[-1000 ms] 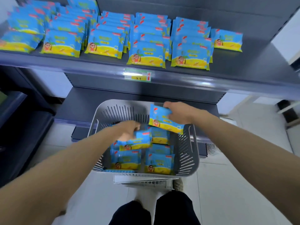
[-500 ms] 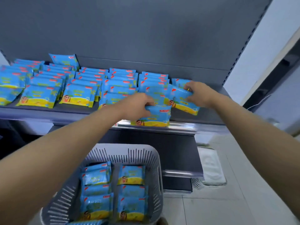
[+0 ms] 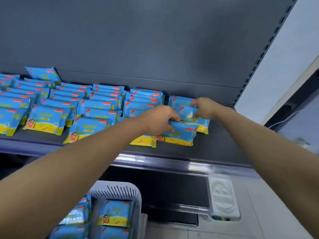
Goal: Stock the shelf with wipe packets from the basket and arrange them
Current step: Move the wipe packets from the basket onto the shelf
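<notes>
Both hands have carried their packets in over the shelf. The left hand now lays its wipe packet down behind the shelf's front lip, where half a second ago it hung at that lip. Its grip is curled round the packet's rear edge. The right hand pinches a second packet on the shelf's rightmost stack. That makes two packets held. At least five overlapping rows of packets fill the shelf leftward. Right of the stack the shelf lies bare up to its slotted upright. Below the shelf, the basket shows four basket packets.
</notes>
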A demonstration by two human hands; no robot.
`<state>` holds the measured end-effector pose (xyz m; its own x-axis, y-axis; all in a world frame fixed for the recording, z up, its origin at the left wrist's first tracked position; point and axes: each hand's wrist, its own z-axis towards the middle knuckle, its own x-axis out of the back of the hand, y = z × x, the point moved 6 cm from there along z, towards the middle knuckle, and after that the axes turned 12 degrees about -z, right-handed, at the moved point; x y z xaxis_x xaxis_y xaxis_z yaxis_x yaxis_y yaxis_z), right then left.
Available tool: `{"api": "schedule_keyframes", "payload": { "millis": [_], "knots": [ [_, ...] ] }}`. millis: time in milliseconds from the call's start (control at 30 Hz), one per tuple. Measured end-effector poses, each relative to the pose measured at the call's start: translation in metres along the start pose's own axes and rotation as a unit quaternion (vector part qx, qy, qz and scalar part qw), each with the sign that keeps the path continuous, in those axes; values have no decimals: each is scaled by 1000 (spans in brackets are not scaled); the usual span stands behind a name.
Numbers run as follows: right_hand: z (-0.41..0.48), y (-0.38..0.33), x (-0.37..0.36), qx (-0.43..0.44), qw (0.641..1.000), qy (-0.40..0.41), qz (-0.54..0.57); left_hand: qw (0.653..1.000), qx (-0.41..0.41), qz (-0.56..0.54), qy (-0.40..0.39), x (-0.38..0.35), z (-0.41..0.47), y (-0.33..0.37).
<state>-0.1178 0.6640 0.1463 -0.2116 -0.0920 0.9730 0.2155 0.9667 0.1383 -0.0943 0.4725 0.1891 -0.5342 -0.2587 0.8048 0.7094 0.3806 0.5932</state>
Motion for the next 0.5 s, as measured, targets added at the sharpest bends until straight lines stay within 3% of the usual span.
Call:
{"api": "schedule_keyframes", "payload": {
  "millis": [300, 500],
  "knots": [
    [54, 14, 1, 17, 999, 40, -1, 999, 34, 37, -12, -16, 55, -10],
    [47, 34, 7, 10, 992, 77, 99, 996, 59, 69, -11, -26, 90, -25]
  ]
}}
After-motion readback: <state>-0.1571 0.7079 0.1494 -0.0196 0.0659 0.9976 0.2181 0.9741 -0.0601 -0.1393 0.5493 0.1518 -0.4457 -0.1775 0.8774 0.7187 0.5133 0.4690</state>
